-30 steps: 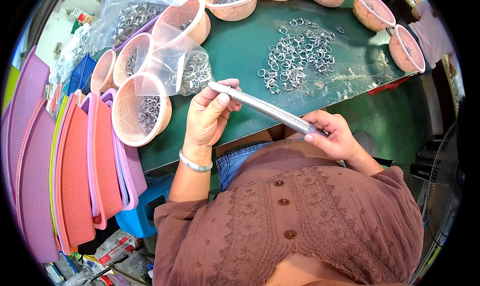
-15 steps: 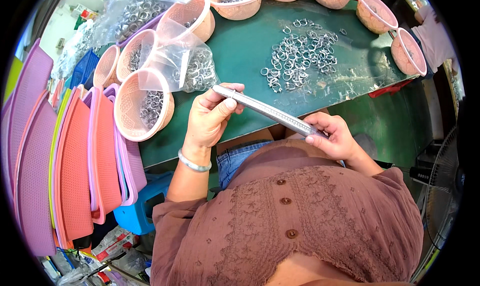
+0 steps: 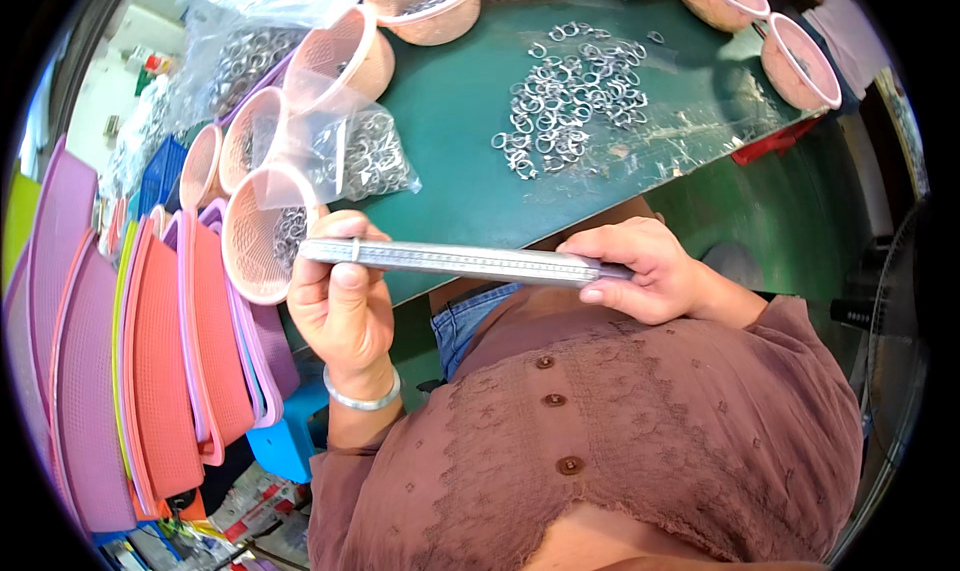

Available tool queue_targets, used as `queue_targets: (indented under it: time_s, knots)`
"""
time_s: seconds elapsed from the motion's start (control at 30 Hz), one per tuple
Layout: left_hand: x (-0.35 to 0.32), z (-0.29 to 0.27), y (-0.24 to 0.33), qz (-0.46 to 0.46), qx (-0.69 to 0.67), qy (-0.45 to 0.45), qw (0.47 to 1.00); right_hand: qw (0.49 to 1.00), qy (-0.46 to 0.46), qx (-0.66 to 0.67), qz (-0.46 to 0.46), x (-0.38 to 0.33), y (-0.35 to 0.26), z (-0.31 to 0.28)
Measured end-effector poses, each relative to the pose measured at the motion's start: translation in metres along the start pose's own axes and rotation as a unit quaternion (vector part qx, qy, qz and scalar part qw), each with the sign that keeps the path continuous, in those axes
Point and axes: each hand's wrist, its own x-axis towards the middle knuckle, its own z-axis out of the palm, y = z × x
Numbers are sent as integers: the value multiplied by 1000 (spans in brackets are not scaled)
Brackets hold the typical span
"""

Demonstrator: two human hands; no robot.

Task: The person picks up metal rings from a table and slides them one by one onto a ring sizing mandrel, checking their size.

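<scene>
So the long tapered metal rod (image 3: 465,261) is held up in the air in front of the person's chest, just off the near edge of the green bench (image 3: 460,141) — not resting on anything. Its long axis runs pretty much left to right, nearly level, thin end at the left. The left hand (image 3: 340,306) has its grip clenched around that thin end, thumb pressed on top right by a small metal ring (image 3: 355,250) that sits slipped around the rod. The right hand (image 3: 640,271) is grasping the thick end, fingers wrapped over it. So the ring is right at the left thumb and well apart from the right hand — left hand is clearly the nearer one.

On the bench behind: a loose pile of metal rings (image 3: 570,96), a clear plastic bag of rings (image 3: 350,151), and pink mesh baskets (image 3: 265,233) along the left and far edges, some holding rings. Stacked pink and purple trays (image 3: 150,371) stand on edge at the person's left, blue stool (image 3: 290,436) below.
</scene>
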Motion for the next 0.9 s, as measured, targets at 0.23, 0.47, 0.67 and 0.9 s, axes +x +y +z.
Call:
queue_targets:
  time_s: [0.23, 0.47, 0.67, 0.9]
  knots:
    - [6, 10, 0, -46, -10, 10, 999, 1000, 7, 16, 10, -5, 5, -1]
    - [11, 2, -11, -71, 63, -70, 993, 997, -6, -18, 73, -11, 3, -12]
    - [16, 8, -4, -139, 50, -27, 989, 994, 14, 2, 109, -11, 7, -3]
    - [8, 9, 7, -105, -3, 24, 994, 988, 6, 63, 140, -6, 8, 1]
